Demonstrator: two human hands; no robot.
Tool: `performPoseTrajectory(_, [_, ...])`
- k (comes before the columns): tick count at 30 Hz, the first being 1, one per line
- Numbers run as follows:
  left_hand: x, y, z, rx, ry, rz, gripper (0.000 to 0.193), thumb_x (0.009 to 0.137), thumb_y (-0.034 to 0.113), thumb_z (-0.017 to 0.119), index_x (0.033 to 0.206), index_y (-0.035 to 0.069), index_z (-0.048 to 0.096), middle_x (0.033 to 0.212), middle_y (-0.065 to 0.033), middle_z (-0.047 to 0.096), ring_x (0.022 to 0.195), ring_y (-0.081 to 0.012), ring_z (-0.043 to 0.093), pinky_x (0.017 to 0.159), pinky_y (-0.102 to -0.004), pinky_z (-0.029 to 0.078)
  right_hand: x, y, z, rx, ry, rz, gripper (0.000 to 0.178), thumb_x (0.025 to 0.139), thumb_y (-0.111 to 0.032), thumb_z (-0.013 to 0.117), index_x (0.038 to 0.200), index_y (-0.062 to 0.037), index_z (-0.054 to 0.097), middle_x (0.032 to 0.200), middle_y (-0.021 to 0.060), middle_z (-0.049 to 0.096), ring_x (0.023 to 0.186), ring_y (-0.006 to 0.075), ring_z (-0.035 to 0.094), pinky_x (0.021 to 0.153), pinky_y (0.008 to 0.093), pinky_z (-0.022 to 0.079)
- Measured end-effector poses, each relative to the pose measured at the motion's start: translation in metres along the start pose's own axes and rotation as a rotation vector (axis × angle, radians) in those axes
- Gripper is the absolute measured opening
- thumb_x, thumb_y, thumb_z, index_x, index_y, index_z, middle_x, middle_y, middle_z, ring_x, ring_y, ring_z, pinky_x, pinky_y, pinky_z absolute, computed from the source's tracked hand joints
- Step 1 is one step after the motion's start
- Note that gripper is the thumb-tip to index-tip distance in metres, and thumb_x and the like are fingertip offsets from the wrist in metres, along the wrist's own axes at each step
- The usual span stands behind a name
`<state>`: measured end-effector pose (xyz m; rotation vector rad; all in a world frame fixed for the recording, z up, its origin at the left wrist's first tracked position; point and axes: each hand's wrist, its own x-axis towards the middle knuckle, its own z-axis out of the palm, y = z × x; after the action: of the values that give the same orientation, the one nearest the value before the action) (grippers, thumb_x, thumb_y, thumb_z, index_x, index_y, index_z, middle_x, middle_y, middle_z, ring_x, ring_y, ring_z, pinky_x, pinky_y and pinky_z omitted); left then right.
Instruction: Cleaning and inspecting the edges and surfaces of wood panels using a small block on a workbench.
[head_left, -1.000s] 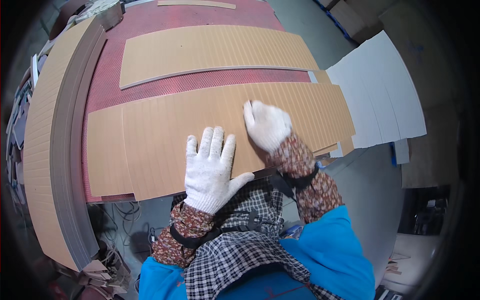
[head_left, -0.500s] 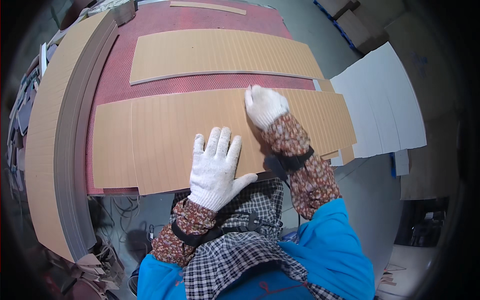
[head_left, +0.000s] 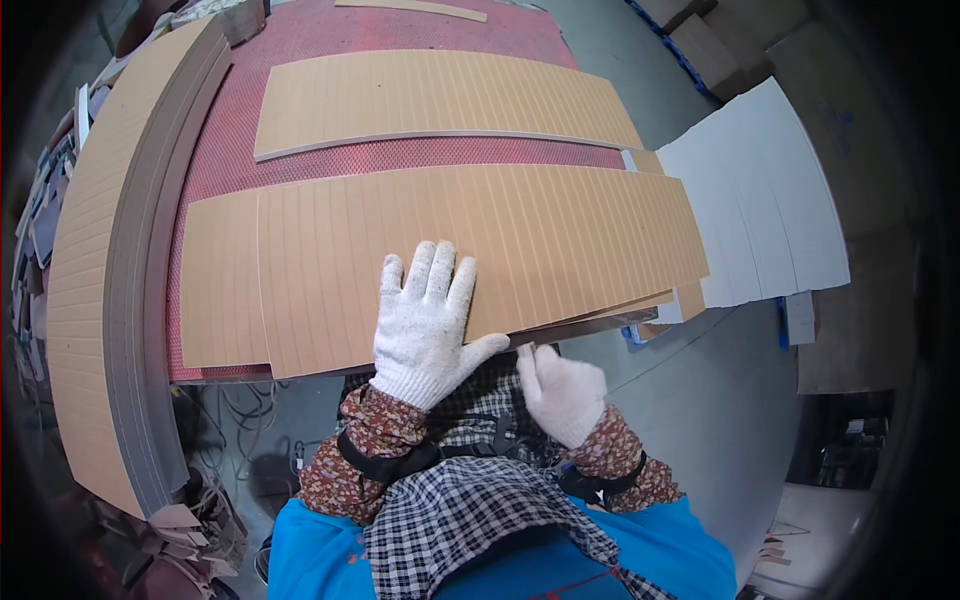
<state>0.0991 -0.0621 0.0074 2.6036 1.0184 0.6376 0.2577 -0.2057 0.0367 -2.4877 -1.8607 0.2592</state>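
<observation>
My left hand [head_left: 425,325], in a white knit glove, lies flat with fingers spread on a tan corrugated cardboard sheet [head_left: 560,230]. This long sheet overlaps another cardboard piece [head_left: 220,280] at its left end. At the near edge of the sheet, just right of my left thumb, is my right hand [head_left: 562,393], gloved too and slightly blurred. Its fingers are curled closed, and anything inside them is hidden. Under the sheet's right end, the edges of further cardboard layers show.
A red mesh-topped table [head_left: 225,150] bears a second cardboard panel [head_left: 450,95] farther back and a thin strip [head_left: 410,8] at the far side. On the left leans a tall stack of boards [head_left: 90,280]. A white sheet [head_left: 760,200] sticks out at the right.
My right hand has come from the far edge of the cardboard sheet down to its near edge, close to my body. My left hand stays flat on the sheet.
</observation>
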Motion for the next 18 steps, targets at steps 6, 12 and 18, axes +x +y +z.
performPoseTrajectory(6, [-0.002,-0.001,0.002,-0.016,0.024,0.003,0.098,0.075,0.061,0.085,0.143,-0.003,0.056,0.150,-0.0237,0.054,0.147,-0.0417,0.045,0.124,-0.0614,0.028,0.000,-0.005,-0.004,0.054,0.109,-0.065,0.025,0.108,-0.026,0.058,0.107,-0.0045,0.071,0.073,0.0128,0.069,0.058,0.0332,0.070,0.050,0.0458,0.055])
performPoseTrajectory(12, [0.001,0.000,0.005,-0.026,0.021,0.004,0.101,0.074,0.061,0.085,0.144,-0.006,0.056,0.151,-0.0248,0.054,0.147,-0.0421,0.045,0.124,-0.0618,0.028,0.011,-0.006,-0.004,-0.008,0.109,-0.125,0.025,0.108,-0.026,0.059,0.109,-0.0032,0.069,0.075,0.0140,0.070,0.061,0.0327,0.072,0.051,0.0449,0.056])
performPoseTrajectory(18, [0.000,-0.003,0.006,0.004,0.041,-0.007,0.100,0.075,0.061,0.085,0.143,-0.006,0.056,0.149,-0.0249,0.056,0.146,-0.0422,0.046,0.123,-0.0620,0.029,0.037,-0.009,-0.003,0.031,0.101,-0.098,0.029,0.108,-0.029,0.058,0.096,-0.0047,0.066,0.066,0.0164,0.069,0.058,0.0345,0.072,0.051,0.0456,0.057])
